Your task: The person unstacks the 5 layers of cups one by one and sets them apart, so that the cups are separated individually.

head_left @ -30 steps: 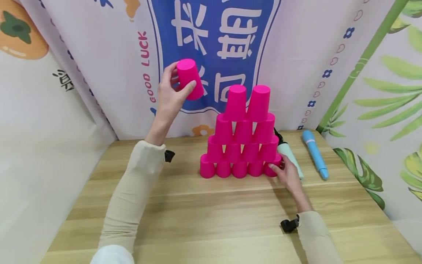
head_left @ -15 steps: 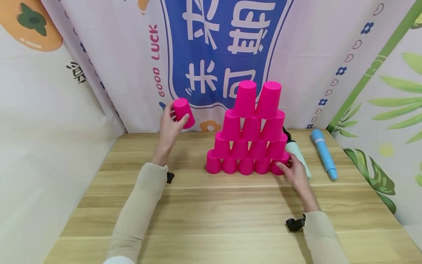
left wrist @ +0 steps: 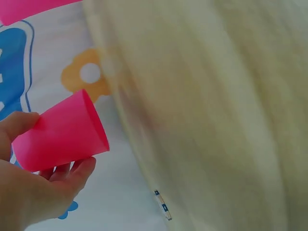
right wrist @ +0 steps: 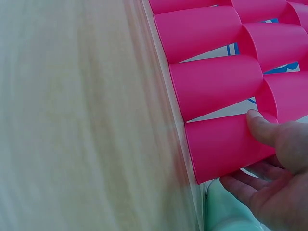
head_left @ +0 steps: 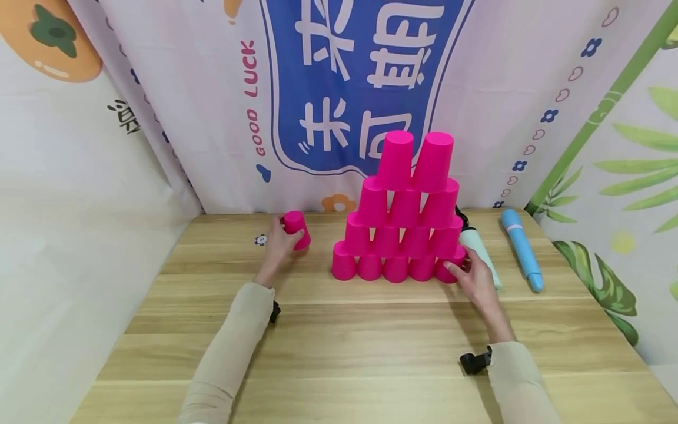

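My left hand (head_left: 278,246) grips a bright pink plastic cup (head_left: 294,222) near the back of the table, left of a pyramid of matching upside-down cups (head_left: 385,240). In the left wrist view the held cup (left wrist: 62,132) sits between thumb and fingers, and a gap shows between its rim and the tabletop. My right hand (head_left: 477,282) holds the rightmost bottom cup (right wrist: 226,144), thumb on the front and fingers behind its outer side. The pyramid stands in four tiers, with two cups (head_left: 396,162) side by side on top.
A mint-green bottle (head_left: 479,253) lies just behind and right of my right hand. Farther right lies a blue pen-shaped object (head_left: 522,250). A small round sticker (head_left: 261,239) is on the wooden table (head_left: 360,341) beside my left hand. A printed cloth (head_left: 212,118) hangs behind.
My left hand has brought its cup down from beside the top tier to just about table height. My right hand keeps its hold on the bottom cup; the pyramid looks the same.
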`<state>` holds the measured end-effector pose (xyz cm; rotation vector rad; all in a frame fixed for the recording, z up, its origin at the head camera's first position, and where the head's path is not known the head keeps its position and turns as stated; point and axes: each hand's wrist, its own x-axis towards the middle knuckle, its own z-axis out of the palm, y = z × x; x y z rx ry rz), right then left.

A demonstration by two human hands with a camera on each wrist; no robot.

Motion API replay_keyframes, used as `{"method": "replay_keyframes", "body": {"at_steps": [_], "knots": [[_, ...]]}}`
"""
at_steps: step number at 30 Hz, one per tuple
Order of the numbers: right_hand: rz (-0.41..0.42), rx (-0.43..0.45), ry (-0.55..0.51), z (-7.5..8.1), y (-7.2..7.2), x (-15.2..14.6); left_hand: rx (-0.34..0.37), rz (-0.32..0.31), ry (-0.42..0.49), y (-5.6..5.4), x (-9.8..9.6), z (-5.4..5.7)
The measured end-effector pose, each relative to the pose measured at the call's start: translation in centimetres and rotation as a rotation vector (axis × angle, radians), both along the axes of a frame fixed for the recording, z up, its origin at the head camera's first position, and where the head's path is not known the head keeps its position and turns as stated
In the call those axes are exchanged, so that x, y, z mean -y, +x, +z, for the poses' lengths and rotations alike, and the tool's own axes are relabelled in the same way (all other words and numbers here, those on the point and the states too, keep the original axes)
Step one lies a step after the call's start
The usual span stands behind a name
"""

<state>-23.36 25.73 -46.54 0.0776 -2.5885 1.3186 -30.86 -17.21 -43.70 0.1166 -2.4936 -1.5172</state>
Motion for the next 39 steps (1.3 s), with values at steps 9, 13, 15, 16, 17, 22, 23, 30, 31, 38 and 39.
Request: {"method": "replay_keyframes", "body": {"at_steps": [9, 13, 15, 16, 17, 22, 23, 30, 31, 38, 39], "knots": [[-0.008, -0.014, -0.003, -0.2, 0.0, 0.0, 0.045, -0.005, -0.085, -0.8, 0.2, -1.3], [-0.004, -0.014, -0.001, -0.3, 0.0, 0.0, 0.054, -0.003, -0.081, -0.9, 0.3, -1.5], [-0.007, -0.011, -0.002, -0.3, 0.0, 0.0, 0.056, -0.006, -0.071, -0.9, 0.4, -1.7], [-0.006, -0.007, -0.003, -0.4, 0.0, 0.0, 0.058, -0.005, -0.066, -1.0, 0.5, -1.7], [-0.005, -0.004, -0.005, -0.4, 0.0, 0.0, 0.059, -0.003, -0.064, -1.0, 0.6, -1.8], [-0.002, 0.008, -0.012, -0.5, 0.1, 0.0, 0.084, 0.02, -0.061, -1.3, 0.9, -2.0], [-0.002, 0.007, -0.015, -0.5, 0.1, 0.0, 0.088, 0.023, -0.065, -1.3, 0.9, -2.0], [-0.011, 0.0, -0.013, -0.6, 0.0, 0.0, 0.082, 0.051, -0.103, -1.7, 1.2, -1.9], [-0.011, -0.002, -0.013, -0.5, 0.0, 0.0, 0.078, 0.05, -0.105, -1.8, 1.2, -2.0], [-0.007, -0.016, -0.008, -0.4, -0.2, -0.1, 0.059, 0.04, -0.114, -2.0, 1.2, -2.0], [-0.004, -0.015, -0.007, -0.3, -0.2, -0.1, 0.052, 0.044, -0.127, -2.0, 1.2, -2.0]]}}
